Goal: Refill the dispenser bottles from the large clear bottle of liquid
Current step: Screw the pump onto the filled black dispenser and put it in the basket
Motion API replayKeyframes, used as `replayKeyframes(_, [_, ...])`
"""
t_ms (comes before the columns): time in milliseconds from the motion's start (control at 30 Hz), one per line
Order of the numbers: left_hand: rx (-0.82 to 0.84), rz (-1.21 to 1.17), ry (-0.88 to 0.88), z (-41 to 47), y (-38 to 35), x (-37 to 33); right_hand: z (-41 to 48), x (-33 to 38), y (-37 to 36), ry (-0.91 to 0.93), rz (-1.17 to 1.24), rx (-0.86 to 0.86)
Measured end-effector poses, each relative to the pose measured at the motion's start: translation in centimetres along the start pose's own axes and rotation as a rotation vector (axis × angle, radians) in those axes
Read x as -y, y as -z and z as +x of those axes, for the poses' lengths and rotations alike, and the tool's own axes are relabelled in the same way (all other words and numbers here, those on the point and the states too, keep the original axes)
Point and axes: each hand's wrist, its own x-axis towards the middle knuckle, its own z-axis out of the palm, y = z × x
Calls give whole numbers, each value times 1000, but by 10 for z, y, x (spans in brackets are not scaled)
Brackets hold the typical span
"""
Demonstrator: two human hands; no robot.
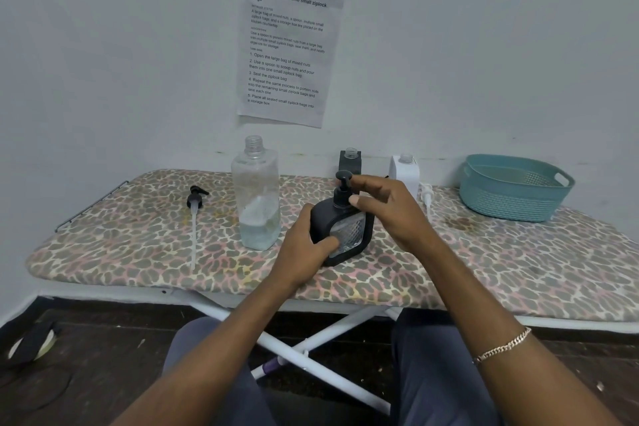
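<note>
Both hands on black dispenser bottle — upright | pump head points right

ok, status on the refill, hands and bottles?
Left hand gripping black dispenser bottle; right hand at its pump head. Large clear bottle uncapped, low. Two dispensers behind still open. Nothing blocking.

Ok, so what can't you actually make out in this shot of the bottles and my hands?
Head view only:
- Black dispenser bottle with a clear patterned window: its fill level, hidden by the left hand and the pattern.
- Its pump collar: covered by the right hand, so whether it is tight is unclear.
- Black open-necked bottle and white open-necked bottle behind: lower bodies hidden by the right hand; contents unreadable.
</note>
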Motion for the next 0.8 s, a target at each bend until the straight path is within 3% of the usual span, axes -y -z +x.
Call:
replayKeyframes(367, [0,8,1,-2,0,-4,6,0,-13,-44,-20,-136])
replayKeyframes(500, [1,21,-4,-2,0,-5,8,0,-12,-82,-131,-77])
replayKeyframes(667, [-4,18,-8,-2,1,-4,8,5,-1,-78,74,80])
replayKeyframes(800, [-11,14,-10,-2,0,-3,12,0,-1,-85,43,103])
